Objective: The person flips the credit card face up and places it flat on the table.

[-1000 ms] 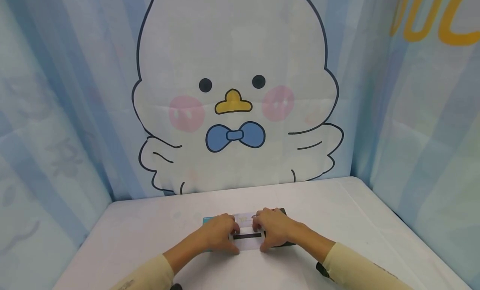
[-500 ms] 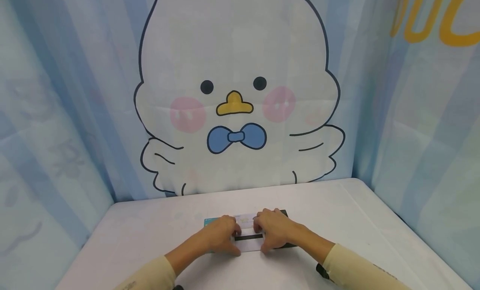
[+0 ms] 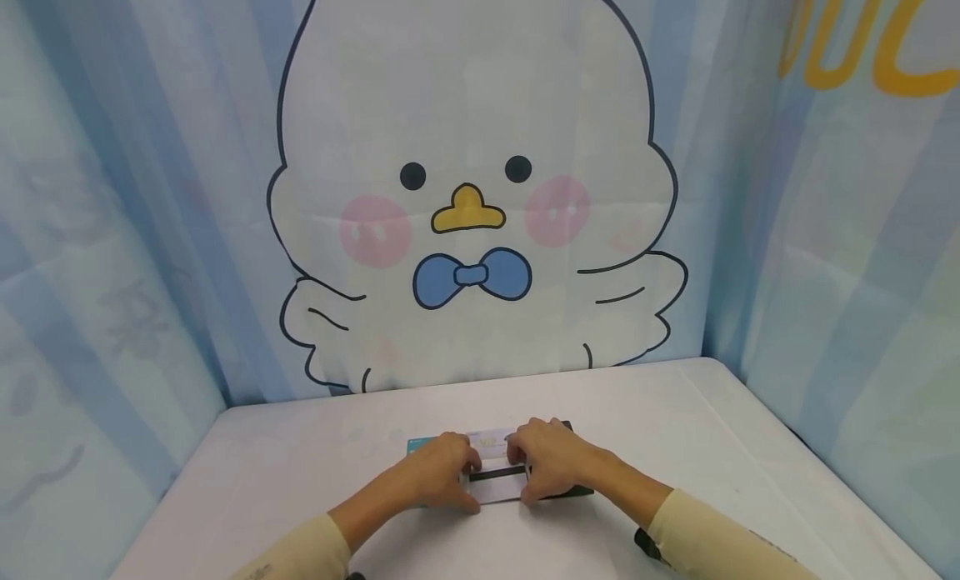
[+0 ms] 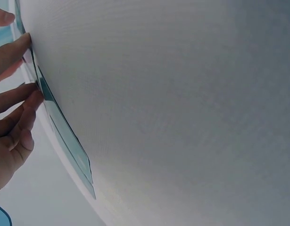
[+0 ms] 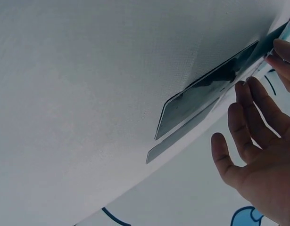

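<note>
On the tabletop (image 3: 300, 463), your left hand (image 3: 441, 470) and right hand (image 3: 553, 457), barely shifted, grip a striped card (image 3: 498, 490), suggesting steady handling.

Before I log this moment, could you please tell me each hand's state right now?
Left hand: closed, holding the striped white card.
Right hand: closed, holding the same card.

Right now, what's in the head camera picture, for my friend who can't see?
A person's left hand and right hand bend over a white piece with a black stripe on a pale table, before a big cartoon bird.
</note>
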